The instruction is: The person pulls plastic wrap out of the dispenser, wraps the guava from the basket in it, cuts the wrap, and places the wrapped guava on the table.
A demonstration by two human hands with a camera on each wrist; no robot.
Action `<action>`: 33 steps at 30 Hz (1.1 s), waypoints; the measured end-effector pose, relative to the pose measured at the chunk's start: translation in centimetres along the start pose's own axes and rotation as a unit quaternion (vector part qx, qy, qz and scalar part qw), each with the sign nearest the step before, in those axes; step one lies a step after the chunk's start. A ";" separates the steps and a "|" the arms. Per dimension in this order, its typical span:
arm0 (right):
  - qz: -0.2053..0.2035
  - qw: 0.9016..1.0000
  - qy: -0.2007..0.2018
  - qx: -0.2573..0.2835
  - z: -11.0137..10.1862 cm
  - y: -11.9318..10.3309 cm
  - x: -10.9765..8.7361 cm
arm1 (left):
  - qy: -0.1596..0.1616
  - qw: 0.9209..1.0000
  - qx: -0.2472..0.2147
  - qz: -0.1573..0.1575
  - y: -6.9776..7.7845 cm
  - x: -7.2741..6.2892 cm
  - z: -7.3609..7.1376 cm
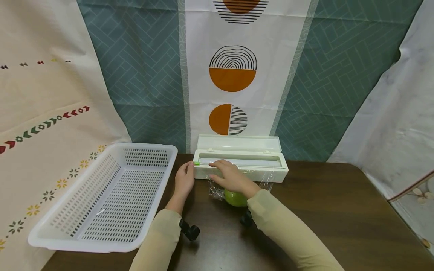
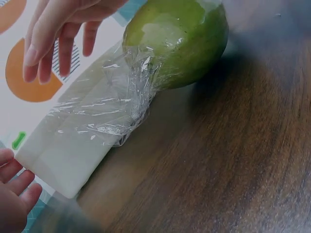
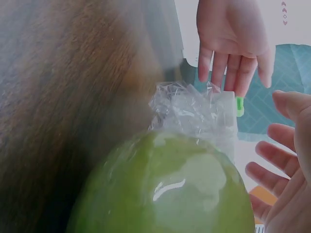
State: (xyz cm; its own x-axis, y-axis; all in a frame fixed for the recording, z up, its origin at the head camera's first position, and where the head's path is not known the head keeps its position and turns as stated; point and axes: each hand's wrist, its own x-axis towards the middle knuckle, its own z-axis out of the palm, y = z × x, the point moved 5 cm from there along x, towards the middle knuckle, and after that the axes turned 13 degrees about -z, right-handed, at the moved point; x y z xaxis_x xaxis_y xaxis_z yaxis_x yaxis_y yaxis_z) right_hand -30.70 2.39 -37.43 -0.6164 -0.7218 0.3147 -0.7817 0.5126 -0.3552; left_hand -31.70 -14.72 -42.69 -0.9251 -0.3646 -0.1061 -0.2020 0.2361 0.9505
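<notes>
The white wrap box point(image 1: 240, 154) lies crosswise ahead of both hands, its long axis running from the left hand point(image 1: 185, 178) out past the right hand point(image 1: 234, 178). Its raised lid point(image 1: 239, 143) stands along the side away from the hands, so the opening faces up, showing a pale roll point(image 1: 257, 163). To the right of the right hand, the surface point(image 1: 325, 210) lies bare to its edge; left of the left hand, a white basket point(image 1: 123, 203) narrows the room. The left hand's loose fingertips touch the box's near end, beside a green slider point(image 1: 196, 163). The right hand, fingers spread and gripping nothing, hovers above the box's front. Below that hand sits a green fruit point(image 1: 235, 199) in clear film point(image 2: 109, 114) that reaches over the box's front; which way the fruit points, I cannot tell.
</notes>
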 end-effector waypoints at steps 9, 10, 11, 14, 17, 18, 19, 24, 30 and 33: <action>0.007 1.000 -0.018 -0.004 0.9 -0.1 1.4 | -0.050 0.996 -0.067 -0.038 -0.4 0.1 0.3; 0.009 1.000 -0.019 -0.003 1.0 -0.1 1.6 | -0.052 0.996 -0.068 -0.039 -0.5 0.1 0.3; 0.011 1.000 -0.021 -0.001 1.1 -0.2 1.7 | -0.052 0.995 -0.069 -0.040 -0.5 0.2 0.3; 0.015 1.000 -0.027 0.001 1.4 -0.3 2.1 | -0.054 0.995 -0.070 -0.042 -0.7 0.3 0.2; 0.016 0.999 -0.031 -0.009 1.8 -0.3 2.6 | -0.055 0.995 -0.070 -0.037 -0.7 0.3 0.2; 0.017 0.999 -0.033 -0.012 1.9 -0.3 2.8 | -0.055 0.995 -0.072 -0.036 -0.7 0.3 0.2; 0.018 0.999 -0.034 -0.016 2.0 -0.3 2.9 | -0.055 0.995 -0.072 -0.035 -0.7 0.3 0.2; 0.024 0.998 -0.048 -0.031 2.6 -0.4 3.6 | -0.057 0.995 -0.075 -0.033 -0.8 0.4 0.1; 0.034 0.995 -0.065 -0.063 3.1 0.0 4.2 | -0.057 0.996 -0.068 -0.028 -0.9 0.5 0.1; 0.037 0.995 -0.067 -0.070 3.2 0.1 4.2 | -0.054 0.996 -0.070 -0.031 -0.9 0.6 0.1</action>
State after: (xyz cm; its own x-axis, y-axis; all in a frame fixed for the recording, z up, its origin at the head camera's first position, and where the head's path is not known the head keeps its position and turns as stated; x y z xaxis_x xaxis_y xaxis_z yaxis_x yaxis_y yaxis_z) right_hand -33.10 -2.10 -38.92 -0.6626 -0.7297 0.1690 -0.7453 0.6202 -0.2447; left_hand -32.07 -15.09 -43.64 -0.9429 -0.2744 -0.1887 -0.2194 0.0853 0.9719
